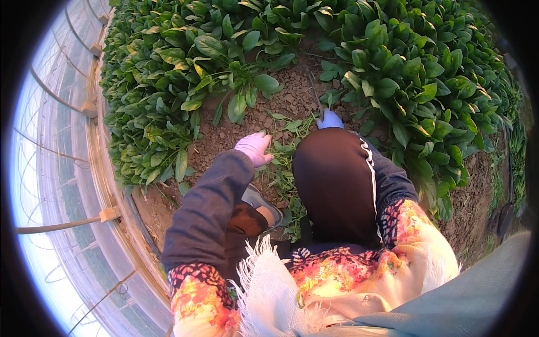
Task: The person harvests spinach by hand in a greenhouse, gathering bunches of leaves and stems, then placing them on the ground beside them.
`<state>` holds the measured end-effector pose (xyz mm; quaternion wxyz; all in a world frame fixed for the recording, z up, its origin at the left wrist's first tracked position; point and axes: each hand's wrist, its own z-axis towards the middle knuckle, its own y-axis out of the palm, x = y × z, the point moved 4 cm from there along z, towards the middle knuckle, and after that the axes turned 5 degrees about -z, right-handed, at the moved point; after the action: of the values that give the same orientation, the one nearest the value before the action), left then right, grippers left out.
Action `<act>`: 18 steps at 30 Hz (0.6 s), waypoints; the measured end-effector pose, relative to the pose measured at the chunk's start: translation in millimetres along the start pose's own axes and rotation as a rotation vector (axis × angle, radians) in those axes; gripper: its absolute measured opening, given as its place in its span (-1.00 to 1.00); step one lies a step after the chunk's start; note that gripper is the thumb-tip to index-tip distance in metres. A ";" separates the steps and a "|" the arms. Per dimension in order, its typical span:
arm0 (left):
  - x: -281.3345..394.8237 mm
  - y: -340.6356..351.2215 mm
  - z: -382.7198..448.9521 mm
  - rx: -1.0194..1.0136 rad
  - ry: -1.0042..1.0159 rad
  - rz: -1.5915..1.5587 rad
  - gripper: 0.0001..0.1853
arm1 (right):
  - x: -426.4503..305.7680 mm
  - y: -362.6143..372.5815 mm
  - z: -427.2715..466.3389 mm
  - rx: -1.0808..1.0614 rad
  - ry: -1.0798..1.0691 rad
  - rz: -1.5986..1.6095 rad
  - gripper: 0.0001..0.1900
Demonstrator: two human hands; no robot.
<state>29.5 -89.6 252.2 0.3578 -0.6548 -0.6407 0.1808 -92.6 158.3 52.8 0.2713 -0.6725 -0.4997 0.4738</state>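
Note:
My left hand (254, 149), in a pinkish glove, hangs over bare soil and loose leaves. Its thumb stands apart from the fingers, and nothing shows between them. Beyond my right knee (337, 181), my right hand (330, 119) wears a pale blue glove and grips a slim metal hand tool (313, 88). The tool's thin shaft points away from me over the crumbly soil (290, 90); its grip is mostly hidden by the hand. Cut leaves and stems (290, 139) lie scattered between both hands. Leafy plants resembling spinach (240, 80) stand just ahead of them.
Dense green plants (404, 80) rise on the right and continue across the far side. A plastic-sheeted greenhouse wall (54, 168) with curved ribs runs along the left. My shoe (263, 204) rests on the soil below my left forearm.

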 end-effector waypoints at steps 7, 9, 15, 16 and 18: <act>-16.6 25.3 149.7 0.377 0.070 -0.282 -0.30 | -4.4 -16.4 0.9 -0.274 0.052 0.120 -0.31; -21.9 -4.8 180.9 0.555 0.124 -0.336 -0.46 | -1.7 -12.1 -2.4 -0.258 0.043 0.260 -0.37; -61.8 -111.4 259.1 0.703 -0.274 -0.463 -0.62 | 15.7 7.1 -27.3 -0.210 0.136 0.363 -0.37; -68.2 -121.4 273.5 0.506 -0.373 -0.304 -0.63 | 15.7 7.3 -30.9 -0.204 0.094 0.375 -0.38; -89.8 -126.3 279.6 0.415 -0.435 -0.358 -0.64 | 16.7 5.9 -31.0 -0.172 0.079 0.365 -0.40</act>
<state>-264.7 -120.0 131.0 0.3643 -0.3914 -0.7564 0.3768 -61.1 175.0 54.3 0.1417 -0.7906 -0.3972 0.4439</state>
